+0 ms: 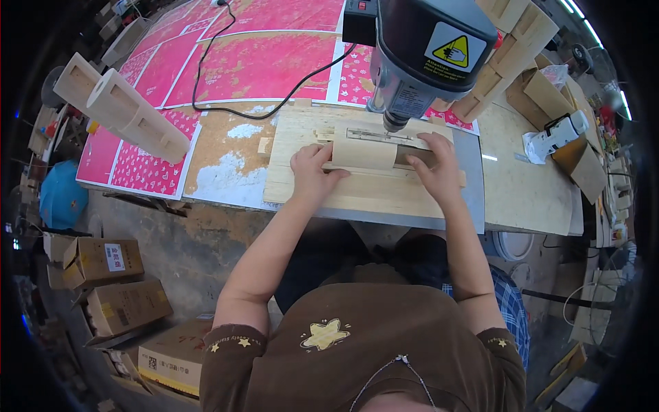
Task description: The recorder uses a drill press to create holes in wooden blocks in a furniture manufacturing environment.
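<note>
1. Nearest you, a pale, flat wooden board (384, 199) lies over a grey metal plate (473, 178) on the brown chipboard counter (211, 141).
2. Your left hand (316, 173) is closed about the left end of a pale, smooth, rounded wooden piece (364, 155), thumb along its near side.
3. Your right hand (438, 168) grips the same piece's right end, fingers bent on the far side, thumb nearer you, beside a dark grey section.
4. The rounded piece lies crosswise above the board, between your hands and below a silvery metal drill chuck (395, 122). Whether the bit touches wood cannot be told.
5. The chuck hangs from a black, bulky drill press (432, 41) bearing a yellow triangular warning sign.
6. To your left stand pale, cylindrical wooden blocks (137, 120) with rectangular recesses.
7. Farther off, a thin black cable (199, 75) curves across pink, white-edged sheets (268, 69), which carry scattered sawdust.
</note>
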Demonstrator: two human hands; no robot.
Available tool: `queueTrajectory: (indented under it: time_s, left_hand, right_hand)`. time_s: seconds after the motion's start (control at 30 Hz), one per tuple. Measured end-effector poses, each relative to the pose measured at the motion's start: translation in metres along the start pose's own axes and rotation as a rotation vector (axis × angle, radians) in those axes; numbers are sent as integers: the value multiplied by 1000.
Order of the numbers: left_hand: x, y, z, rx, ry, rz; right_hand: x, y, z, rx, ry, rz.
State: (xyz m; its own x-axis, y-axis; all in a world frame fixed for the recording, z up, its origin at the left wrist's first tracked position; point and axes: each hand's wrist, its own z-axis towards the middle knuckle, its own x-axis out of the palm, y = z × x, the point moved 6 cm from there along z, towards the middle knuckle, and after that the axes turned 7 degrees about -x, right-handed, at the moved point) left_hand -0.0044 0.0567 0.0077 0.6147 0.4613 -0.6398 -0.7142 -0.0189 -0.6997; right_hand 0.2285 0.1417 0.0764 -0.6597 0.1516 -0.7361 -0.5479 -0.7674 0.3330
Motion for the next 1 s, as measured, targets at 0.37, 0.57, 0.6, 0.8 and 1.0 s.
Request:
queueTrajectory:
  time_s: [0.37, 0.57, 0.6, 0.8, 1.0]
  left_hand:
    - [-4, -7, 1, 127, -22, 6]
    - [-7, -11, 4, 129, -23, -29]
    - [-11, -16, 4, 157, -60, -37]
    - [-11, -14, 3, 169, -50, -18]
    - [-11, -15, 3, 183, -53, 2]
  right_hand:
    - [-141, 18, 149, 57, -423, 450]
    - [-133, 52, 162, -5, -227, -158]
    - [-138, 59, 151, -3, -227, -161]
    - [-130, 89, 75, -46, -266, -256]
    - [-78, 74, 21, -38, -329, -20]
